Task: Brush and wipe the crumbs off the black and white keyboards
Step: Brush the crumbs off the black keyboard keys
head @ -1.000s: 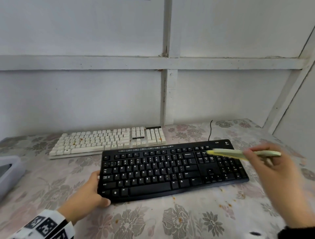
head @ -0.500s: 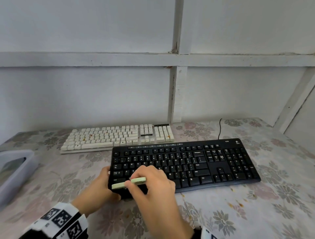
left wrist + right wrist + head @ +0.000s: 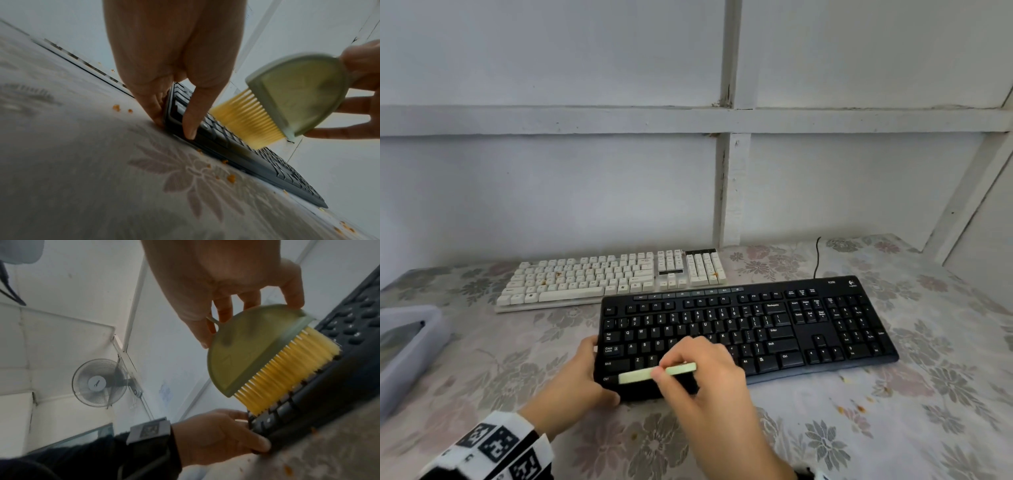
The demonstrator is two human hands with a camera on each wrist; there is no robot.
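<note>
The black keyboard (image 3: 756, 329) lies on the flowered tablecloth (image 3: 893, 428), with the white keyboard (image 3: 599, 277) behind it to the left, orange crumbs on its keys. My left hand (image 3: 582, 377) grips the black keyboard's near left corner, thumb on top (image 3: 193, 116). My right hand (image 3: 705, 380) pinches a pale green brush (image 3: 657, 372) with yellow bristles (image 3: 287, 373). The bristles touch the keys at the keyboard's left front end (image 3: 308, 394). Orange crumbs (image 3: 231, 177) lie on the cloth along the keyboard's front edge.
A grey plastic container (image 3: 404, 346) stands at the table's left edge. A black cable (image 3: 817, 257) runs from the black keyboard to the white wall (image 3: 551, 188). More crumbs (image 3: 856, 407) dot the cloth at front right. A wall fan (image 3: 98, 382) shows in the right wrist view.
My right hand swept the brush from the keyboard's right end across to its left front corner. In the last half second it has barely shifted. My left hand kept its hold.
</note>
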